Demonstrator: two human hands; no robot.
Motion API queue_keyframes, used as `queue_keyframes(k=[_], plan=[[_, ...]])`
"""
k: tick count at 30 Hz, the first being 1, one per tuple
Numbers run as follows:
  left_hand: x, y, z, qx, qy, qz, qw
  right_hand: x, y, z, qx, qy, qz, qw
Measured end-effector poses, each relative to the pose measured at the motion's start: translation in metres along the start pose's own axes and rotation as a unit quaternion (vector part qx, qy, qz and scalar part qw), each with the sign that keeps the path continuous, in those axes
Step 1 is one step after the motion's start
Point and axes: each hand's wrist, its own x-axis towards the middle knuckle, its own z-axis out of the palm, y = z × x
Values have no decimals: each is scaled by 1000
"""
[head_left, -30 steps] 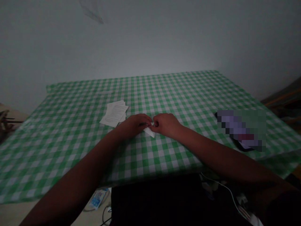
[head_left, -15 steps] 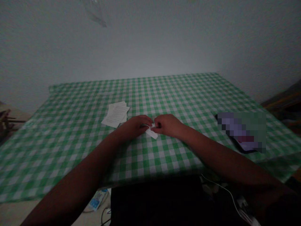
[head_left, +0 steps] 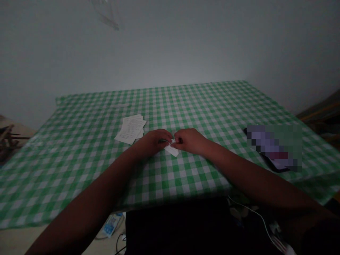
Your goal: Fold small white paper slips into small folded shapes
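One small folded paper [head_left: 172, 149] pinched between left hand [head_left: 152, 142] and right hand [head_left: 189, 141]

Both hands curled and mostly closed, fingertips on the paper from either side and almost meeting, the exact grip partly hidden by the fingers; paper's white end sticking out below them, just above the surface of a green gingham tablecloth [head_left: 202, 106], near the middle of the table. Loose printed sheets [head_left: 130, 129] just beyond the left hand; dark phone [head_left: 271, 165], mostly pixelated, well off to the right; thin white cable [head_left: 256, 211] below the near table edge.
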Motion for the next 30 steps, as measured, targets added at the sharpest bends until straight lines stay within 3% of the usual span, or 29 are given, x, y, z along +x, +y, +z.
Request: queue_keyframes(k=[6,13,30], plan=[[3,-1,4,-7,25,-15,1000,0,2,2,5,8,-7,1000],[5,1,1,12,3,-27,1000,1,4,4,9,5,-12,1000],[3,1,2,-6,9,-14,1000,0,0,3,20,7,11,1000]])
